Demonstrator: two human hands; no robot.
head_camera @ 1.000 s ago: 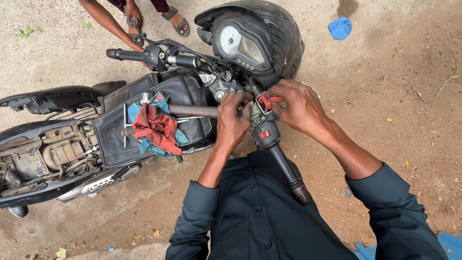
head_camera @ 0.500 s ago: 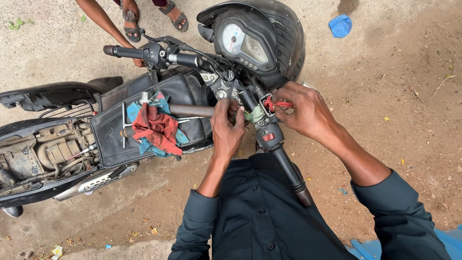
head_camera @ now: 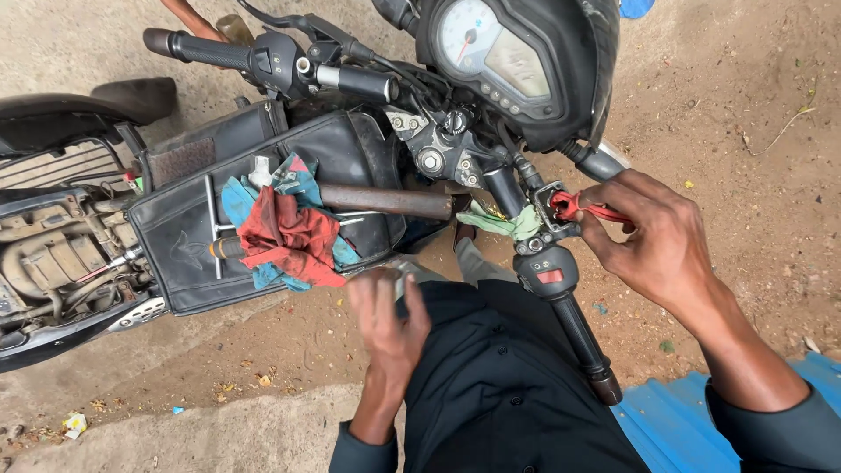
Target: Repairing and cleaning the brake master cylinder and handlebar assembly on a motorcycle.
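I stand over a black motorcycle (head_camera: 350, 149) with my right hand (head_camera: 657, 241) at the right handlebar, pinching a red-handled tool (head_camera: 578, 208) against the clamp just above the switch housing (head_camera: 547, 273). A green cloth (head_camera: 501, 222) is tucked beside that clamp. The handlebar's black grip (head_camera: 578, 346) points toward my body. My left hand (head_camera: 385, 320) is blurred, low in front of my dark shirt and off the bike. Something small and pale may be at its fingertips, but the blur hides it.
On the black tank cover (head_camera: 184, 254) lie a rusty metal pipe (head_camera: 385, 200), red and blue rags (head_camera: 285, 232) and a T-handle wrench (head_camera: 210, 229). The speedometer (head_camera: 495, 52) sits above. Another person's arm (head_camera: 188, 13) is near the left grip (head_camera: 188, 45). A blue sheet (head_camera: 670, 412) lies on the dirt.
My left hand has left the handlebar clamp and dropped down toward my body. The right hand stays at the clamp with the red tool. The view has moved closer.
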